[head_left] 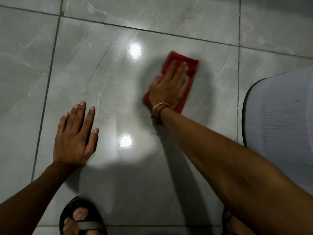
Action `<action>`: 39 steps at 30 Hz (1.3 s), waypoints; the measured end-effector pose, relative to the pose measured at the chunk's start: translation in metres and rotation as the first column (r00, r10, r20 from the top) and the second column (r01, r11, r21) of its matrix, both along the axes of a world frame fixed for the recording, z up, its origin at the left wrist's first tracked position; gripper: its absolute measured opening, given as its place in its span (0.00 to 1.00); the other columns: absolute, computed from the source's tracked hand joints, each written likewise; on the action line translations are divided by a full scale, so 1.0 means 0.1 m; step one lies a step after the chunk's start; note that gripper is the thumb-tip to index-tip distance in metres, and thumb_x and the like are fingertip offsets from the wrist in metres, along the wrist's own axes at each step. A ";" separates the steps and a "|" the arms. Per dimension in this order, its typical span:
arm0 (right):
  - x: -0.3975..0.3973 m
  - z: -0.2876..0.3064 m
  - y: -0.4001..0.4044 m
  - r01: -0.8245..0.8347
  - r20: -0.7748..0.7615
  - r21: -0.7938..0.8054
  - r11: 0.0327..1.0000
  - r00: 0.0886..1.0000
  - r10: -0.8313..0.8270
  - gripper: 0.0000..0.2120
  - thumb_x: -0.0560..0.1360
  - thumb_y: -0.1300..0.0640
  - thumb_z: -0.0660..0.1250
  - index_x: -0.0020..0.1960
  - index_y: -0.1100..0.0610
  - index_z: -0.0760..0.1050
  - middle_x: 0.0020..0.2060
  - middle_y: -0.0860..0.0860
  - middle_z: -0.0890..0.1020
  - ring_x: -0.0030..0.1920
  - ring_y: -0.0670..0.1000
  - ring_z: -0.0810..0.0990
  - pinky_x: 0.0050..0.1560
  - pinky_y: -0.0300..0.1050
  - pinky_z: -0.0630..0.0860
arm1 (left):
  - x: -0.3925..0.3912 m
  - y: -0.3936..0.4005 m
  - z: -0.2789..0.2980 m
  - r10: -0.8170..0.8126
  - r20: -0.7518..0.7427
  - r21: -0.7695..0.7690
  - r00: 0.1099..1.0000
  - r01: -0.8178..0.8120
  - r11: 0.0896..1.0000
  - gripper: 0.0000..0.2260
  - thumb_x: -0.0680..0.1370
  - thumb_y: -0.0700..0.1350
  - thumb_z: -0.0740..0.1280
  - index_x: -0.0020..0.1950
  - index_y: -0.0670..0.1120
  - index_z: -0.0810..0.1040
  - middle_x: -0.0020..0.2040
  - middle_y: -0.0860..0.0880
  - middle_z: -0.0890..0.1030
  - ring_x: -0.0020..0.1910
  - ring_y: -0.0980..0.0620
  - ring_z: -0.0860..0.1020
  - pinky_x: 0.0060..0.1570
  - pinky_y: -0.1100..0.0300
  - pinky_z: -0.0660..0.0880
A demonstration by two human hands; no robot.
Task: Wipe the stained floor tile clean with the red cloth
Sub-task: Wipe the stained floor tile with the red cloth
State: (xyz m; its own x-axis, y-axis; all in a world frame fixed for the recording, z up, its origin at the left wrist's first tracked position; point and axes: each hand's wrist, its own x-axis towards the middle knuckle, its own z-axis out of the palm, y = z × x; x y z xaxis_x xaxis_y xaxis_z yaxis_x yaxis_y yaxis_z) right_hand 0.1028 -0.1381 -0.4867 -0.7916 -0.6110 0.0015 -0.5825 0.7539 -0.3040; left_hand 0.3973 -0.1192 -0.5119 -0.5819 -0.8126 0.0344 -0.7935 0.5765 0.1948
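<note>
A large glossy grey floor tile (108, 85) with faint veins fills the middle of the view. A folded red cloth (191, 65) lies flat on its right part. My right hand (171, 85) presses palm-down on the cloth, fingers together and blurred by motion; a band circles the wrist. My left hand (76, 136) rests flat on the same tile at the lower left, fingers spread, holding nothing. No clear stain shows on the tile; two bright light reflections glare on it.
A pale ribbed mat (279, 119) with a dark rim lies at the right edge. My sandalled left foot (81, 219) stands at the bottom, and part of the other foot (232, 223) shows under my right arm. Dark grout lines (45, 92) border the tile.
</note>
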 end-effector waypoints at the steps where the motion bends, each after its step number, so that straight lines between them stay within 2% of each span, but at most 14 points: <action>1: 0.15 0.00 0.07 -0.243 -0.018 0.028 0.970 0.970 0.243 0.31 0.83 0.48 0.52 0.83 0.56 0.51 0.83 0.60 0.54 0.84 0.58 0.52 0.84 0.55 0.50 | 0.00 -0.01 0.01 0.003 0.000 0.006 1.000 -0.003 1.000 0.30 0.84 0.52 0.54 0.85 0.43 0.58 0.86 0.40 0.57 0.85 0.41 0.57 0.81 0.40 0.56; 4: -0.14 -0.01 0.36 -0.850 -0.007 0.013 0.526 0.526 0.850 0.29 0.82 0.50 0.58 0.81 0.56 0.60 0.82 0.61 0.60 0.83 0.59 0.58 0.82 0.58 0.59 | 0.00 0.01 -0.02 -0.006 0.000 -0.012 1.000 0.006 1.000 0.30 0.84 0.53 0.54 0.85 0.44 0.57 0.86 0.41 0.57 0.86 0.42 0.56 0.82 0.42 0.55; 7: -0.99 0.05 0.40 -0.979 -0.007 0.067 0.195 0.195 0.981 0.27 0.82 0.52 0.61 0.80 0.57 0.64 0.80 0.61 0.64 0.82 0.59 0.61 0.83 0.57 0.59 | 0.02 -0.01 -0.04 -0.001 0.001 -0.006 1.000 0.001 1.000 0.30 0.84 0.54 0.53 0.86 0.45 0.57 0.87 0.41 0.56 0.86 0.43 0.55 0.83 0.43 0.54; 8: -1.26 0.07 0.39 -0.969 -0.020 0.086 0.232 0.231 0.973 0.27 0.81 0.53 0.62 0.79 0.57 0.65 0.80 0.61 0.65 0.82 0.59 0.61 0.83 0.57 0.59 | 0.02 -0.01 -0.04 0.003 0.005 -0.007 1.000 -0.003 1.000 0.30 0.84 0.54 0.53 0.86 0.45 0.57 0.87 0.41 0.56 0.86 0.43 0.56 0.82 0.42 0.55; 10: -1.64 0.08 0.45 -0.851 -0.034 0.068 0.521 0.520 0.853 0.29 0.80 0.53 0.62 0.80 0.56 0.64 0.80 0.60 0.65 0.81 0.60 0.62 0.82 0.60 0.60 | 0.01 0.00 -0.03 0.008 0.021 0.001 1.000 -0.008 1.000 0.31 0.84 0.53 0.54 0.86 0.45 0.57 0.86 0.41 0.57 0.85 0.42 0.56 0.81 0.41 0.56; 12: -1.73 0.06 0.45 -0.546 0.003 -0.033 0.837 0.838 0.546 0.30 0.80 0.54 0.62 0.81 0.55 0.62 0.80 0.59 0.65 0.81 0.60 0.62 0.83 0.60 0.59 | 0.01 -0.01 -0.02 0.008 0.033 0.002 0.999 -0.008 1.000 0.31 0.83 0.53 0.54 0.86 0.45 0.57 0.86 0.40 0.57 0.85 0.42 0.56 0.82 0.41 0.56; 14: -1.45 0.01 0.20 -0.152 0.014 -0.082 0.985 0.988 0.154 0.28 0.82 0.54 0.59 0.81 0.55 0.60 0.81 0.58 0.63 0.82 0.59 0.60 0.84 0.56 0.56 | 0.01 -0.01 -0.02 0.016 0.045 -0.001 0.999 -0.016 1.000 0.31 0.83 0.53 0.54 0.85 0.45 0.58 0.86 0.40 0.57 0.85 0.42 0.56 0.82 0.42 0.56; 16: -0.99 0.00 -0.20 0.206 0.036 -0.074 0.976 0.978 -0.203 0.28 0.83 0.52 0.53 0.82 0.54 0.56 0.83 0.58 0.58 0.84 0.57 0.54 0.84 0.53 0.50 | 0.01 -0.01 -0.01 0.022 0.039 -0.005 0.999 -0.022 1.000 0.31 0.83 0.53 0.54 0.85 0.44 0.58 0.86 0.40 0.58 0.85 0.42 0.57 0.81 0.42 0.57; 18: -0.43 0.02 -0.57 0.281 0.057 -0.052 0.958 0.959 -0.278 0.29 0.83 0.51 0.49 0.83 0.54 0.52 0.84 0.58 0.54 0.84 0.56 0.51 0.84 0.53 0.46 | -0.01 0.00 0.00 0.015 0.038 -0.002 0.999 -0.015 1.000 0.30 0.83 0.53 0.55 0.85 0.44 0.58 0.86 0.41 0.58 0.85 0.42 0.56 0.82 0.41 0.57; 21: 0.41 0.03 -0.64 -0.240 0.005 -0.031 0.970 0.971 0.241 0.31 0.81 0.50 0.52 0.83 0.55 0.53 0.83 0.59 0.55 0.84 0.58 0.53 0.84 0.55 0.50 | 0.01 -0.02 -0.01 0.013 0.043 0.016 0.999 -0.014 1.000 0.31 0.84 0.53 0.55 0.85 0.44 0.58 0.86 0.41 0.57 0.86 0.42 0.56 0.82 0.42 0.56; 24: 0.37 0.01 -0.29 -0.791 -0.023 -0.017 0.611 0.612 0.791 0.31 0.80 0.50 0.58 0.81 0.56 0.60 0.81 0.60 0.62 0.82 0.59 0.60 0.82 0.58 0.59 | 0.01 -0.02 -0.03 -0.008 0.046 -0.016 0.999 0.009 1.000 0.30 0.84 0.53 0.55 0.85 0.44 0.58 0.86 0.40 0.58 0.86 0.43 0.56 0.82 0.42 0.56; 27: -0.37 0.02 -0.02 -0.937 -0.081 0.002 0.349 0.348 0.934 0.27 0.80 0.52 0.62 0.78 0.57 0.67 0.79 0.60 0.68 0.80 0.60 0.66 0.80 0.57 0.64 | 0.02 -0.02 -0.03 -0.002 0.047 -0.017 0.999 0.003 1.000 0.30 0.84 0.53 0.54 0.85 0.45 0.57 0.86 0.41 0.57 0.86 0.44 0.55 0.83 0.43 0.56; 33: -1.31 0.01 0.49 -0.455 -0.028 0.008 0.890 0.890 0.455 0.30 0.81 0.49 0.61 0.81 0.54 0.60 0.81 0.59 0.62 0.82 0.60 0.60 0.82 0.65 0.58 | 0.01 -0.01 -0.02 0.008 0.042 0.017 0.999 -0.009 1.000 0.30 0.84 0.54 0.53 0.86 0.45 0.57 0.87 0.42 0.56 0.86 0.44 0.54 0.83 0.43 0.55; 39: -0.81 -0.15 0.49 -0.234 -0.051 -0.068 0.970 0.972 0.231 0.26 0.83 0.49 0.58 0.80 0.56 0.63 0.81 0.57 0.63 0.82 0.58 0.60 0.83 0.63 0.53 | -0.02 0.03 -0.01 0.003 0.089 0.000 0.996 -0.003 1.000 0.29 0.85 0.51 0.53 0.85 0.42 0.56 0.86 0.39 0.55 0.86 0.41 0.54 0.83 0.40 0.56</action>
State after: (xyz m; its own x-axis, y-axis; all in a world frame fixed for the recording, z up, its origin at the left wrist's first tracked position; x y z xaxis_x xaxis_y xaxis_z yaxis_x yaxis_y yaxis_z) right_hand 0.0223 -0.0891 -0.5020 -0.6264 -0.7750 0.0835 -0.7525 0.5733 -0.3242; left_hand 0.3948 -0.1158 -0.5124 -0.5806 -0.8140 -0.0171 -0.8092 0.5745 0.1231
